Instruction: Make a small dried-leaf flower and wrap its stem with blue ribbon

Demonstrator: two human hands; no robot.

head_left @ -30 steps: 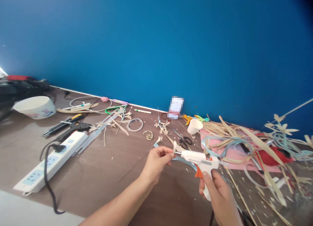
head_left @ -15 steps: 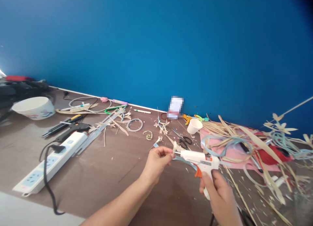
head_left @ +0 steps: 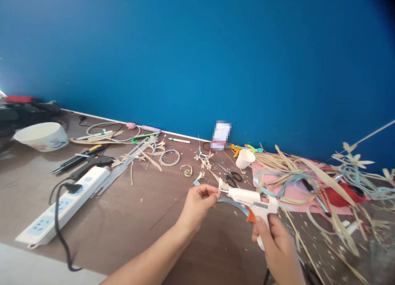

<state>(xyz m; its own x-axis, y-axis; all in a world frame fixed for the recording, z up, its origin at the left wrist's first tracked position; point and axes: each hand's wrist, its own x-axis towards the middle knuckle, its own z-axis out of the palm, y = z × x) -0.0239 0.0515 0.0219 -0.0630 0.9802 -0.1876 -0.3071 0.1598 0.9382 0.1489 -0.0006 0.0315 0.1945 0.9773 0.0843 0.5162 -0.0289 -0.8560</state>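
Note:
Wrapped round the handle of a white hot glue gun [head_left: 251, 198] with an orange trigger is my right hand [head_left: 276, 244]. The gun's metal nozzle points left, at the fingertips of my left hand [head_left: 197, 202]. Thumb and forefinger of that hand pinch a small pale strip of dried leaf [head_left: 220, 184], which stands up just at the nozzle tip. Whether nozzle and strip touch is too small to tell. Behind the gun lie black-handled scissors [head_left: 233, 178] and a white paper cup [head_left: 245, 158]. A light blue ribbon [head_left: 236, 205] passes under the gun.
On the left are a white power strip [head_left: 66, 207], a black glue gun [head_left: 92, 165] and a white bowl [head_left: 43, 136]. Dried leaf strips [head_left: 286, 161] and a pink sheet [head_left: 296, 198] cover the right side. A blue wall [head_left: 185, 71] rises behind the table.
The glue gun in my right hand has shifted and tilted very slightly. My left hand stays in place with its pinched strip.

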